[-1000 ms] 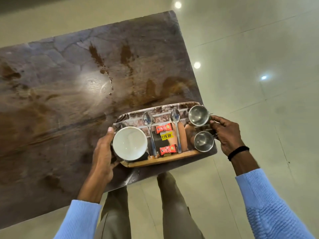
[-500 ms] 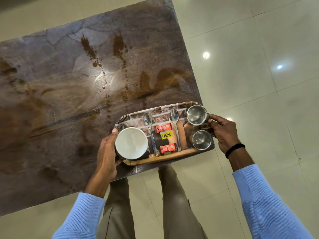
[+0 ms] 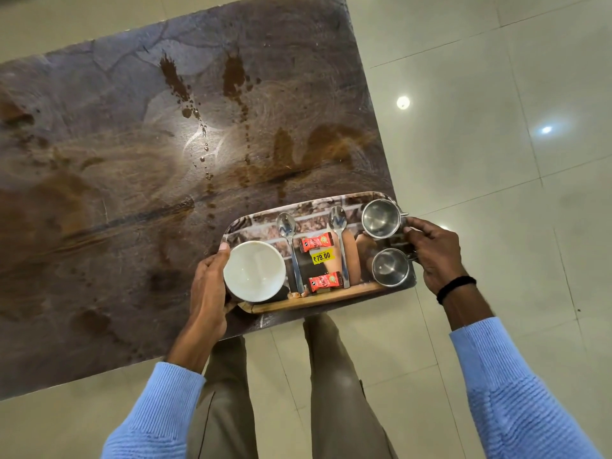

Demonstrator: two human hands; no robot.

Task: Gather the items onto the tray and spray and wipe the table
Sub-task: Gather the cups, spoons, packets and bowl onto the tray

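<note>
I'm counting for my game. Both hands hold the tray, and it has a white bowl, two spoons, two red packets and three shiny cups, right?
Almost. The head view shows two shiny cups, not three. The rest is right: left hand and right hand hold the tray, with a white bowl, two spoons and two red packets.

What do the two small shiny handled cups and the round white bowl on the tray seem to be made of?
Far shiny cup and near shiny cup: likely polished stainless steel; grey mirror-like insides show reflections.
Round white bowl: probably glazed ceramic, possibly melamine; smooth opaque white, soft sheen.
</note>
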